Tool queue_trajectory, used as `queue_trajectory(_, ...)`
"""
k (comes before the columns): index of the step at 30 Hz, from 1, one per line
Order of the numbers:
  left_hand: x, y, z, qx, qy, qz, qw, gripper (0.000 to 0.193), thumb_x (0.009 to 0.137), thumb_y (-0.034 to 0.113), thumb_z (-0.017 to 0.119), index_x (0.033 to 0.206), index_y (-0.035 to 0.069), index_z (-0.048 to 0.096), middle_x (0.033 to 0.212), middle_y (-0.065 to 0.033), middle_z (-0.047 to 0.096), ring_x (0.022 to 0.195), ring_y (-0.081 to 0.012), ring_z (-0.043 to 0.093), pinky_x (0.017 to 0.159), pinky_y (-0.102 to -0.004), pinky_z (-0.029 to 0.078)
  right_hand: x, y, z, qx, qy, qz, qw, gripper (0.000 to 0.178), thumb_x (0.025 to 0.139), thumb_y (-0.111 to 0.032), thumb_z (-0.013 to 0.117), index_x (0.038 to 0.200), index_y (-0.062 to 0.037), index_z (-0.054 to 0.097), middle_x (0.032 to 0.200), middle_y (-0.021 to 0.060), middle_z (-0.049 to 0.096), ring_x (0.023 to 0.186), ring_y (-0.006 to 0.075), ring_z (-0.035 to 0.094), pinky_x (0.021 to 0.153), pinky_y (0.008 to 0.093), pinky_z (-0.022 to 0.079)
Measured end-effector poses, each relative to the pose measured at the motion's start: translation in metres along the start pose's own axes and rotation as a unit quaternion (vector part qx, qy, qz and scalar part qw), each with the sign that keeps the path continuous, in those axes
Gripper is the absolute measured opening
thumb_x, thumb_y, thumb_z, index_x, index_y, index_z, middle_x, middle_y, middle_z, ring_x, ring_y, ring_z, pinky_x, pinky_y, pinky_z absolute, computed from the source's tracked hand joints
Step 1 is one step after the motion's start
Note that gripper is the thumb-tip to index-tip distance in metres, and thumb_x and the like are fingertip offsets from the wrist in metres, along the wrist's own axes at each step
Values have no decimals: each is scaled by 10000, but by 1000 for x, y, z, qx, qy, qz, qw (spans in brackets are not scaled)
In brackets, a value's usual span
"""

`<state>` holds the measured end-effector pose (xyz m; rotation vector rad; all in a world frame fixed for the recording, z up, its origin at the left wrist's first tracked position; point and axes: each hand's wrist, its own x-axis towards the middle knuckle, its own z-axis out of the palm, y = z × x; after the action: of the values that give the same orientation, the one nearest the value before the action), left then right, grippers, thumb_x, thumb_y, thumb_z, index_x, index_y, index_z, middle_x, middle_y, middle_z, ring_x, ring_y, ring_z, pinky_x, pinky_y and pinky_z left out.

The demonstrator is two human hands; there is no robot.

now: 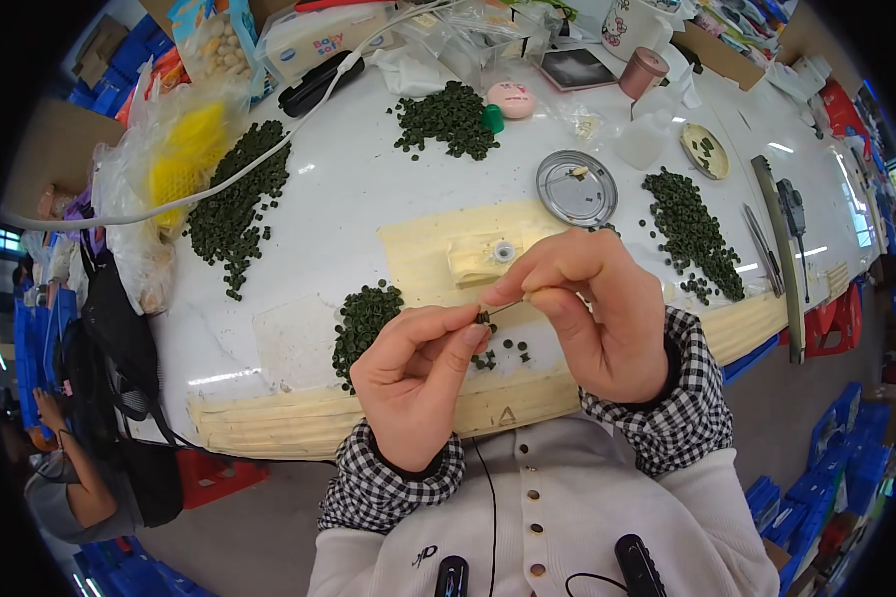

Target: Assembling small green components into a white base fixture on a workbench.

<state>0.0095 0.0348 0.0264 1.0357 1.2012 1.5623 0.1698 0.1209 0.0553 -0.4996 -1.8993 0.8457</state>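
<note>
My left hand (408,373) is closed in a pinch, its thumb and forefinger at a small dark green piece (484,318). Opposite it, my right hand (602,308) pinches a thin needle-like rod (508,304) that reaches across to the left fingertips. Whether the rod passes into the green piece is too small to tell. A few loose green pieces (524,357) lie on the table just below the fingers. Beyond the hands a small white ring-shaped part (504,251) sits on a pale yellow pad (473,261).
Heaps of small green pieces lie left (237,194), at the back (453,119), near my left hand (363,323) and right (692,231). A round metal tin (576,189), tweezers (762,244) and a long bar (782,249) stand rightward. A white cable (229,179) crosses the left side.
</note>
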Motion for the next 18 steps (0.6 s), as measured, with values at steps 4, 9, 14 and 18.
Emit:
queue_trajectory(4,-1,2,1,-3,8,-5,1000,166,875,-80,643,1039,-62,656,1003,-115,656,869,-141,678,781,-233,546,3,7,-1,-94,86,-6,992,92,883,-6,635,956,12,582,849,115,606,686,251,615,609,294,506)
queue_trajectory(9,-1,2,2,0,19,7,1000,133,895,-33,634,1026,-53,648,930,-105,676,816,-152,677,750,-256,552,9,17,-1,-267,45,-29,962,127,812,-33,685,910,-20,607,861,97,594,736,272,587,639,348,494)
queue_trajectory(14,-1,1,2,-18,15,16,1000,129,893,-31,637,1021,-49,646,914,-104,680,808,-154,676,744,-261,551,8,18,-1,-311,22,-24,950,165,784,-61,702,933,-31,635,866,78,600,783,271,582,702,364,485)
queue_trajectory(18,-1,-1,-1,-52,6,21,998,158,873,-77,646,1029,-52,650,935,-107,675,843,-133,674,766,-233,540,6,-1,-5,-277,36,-23,960,216,747,-39,735,950,-38,661,865,75,617,777,267,582,700,349,483)
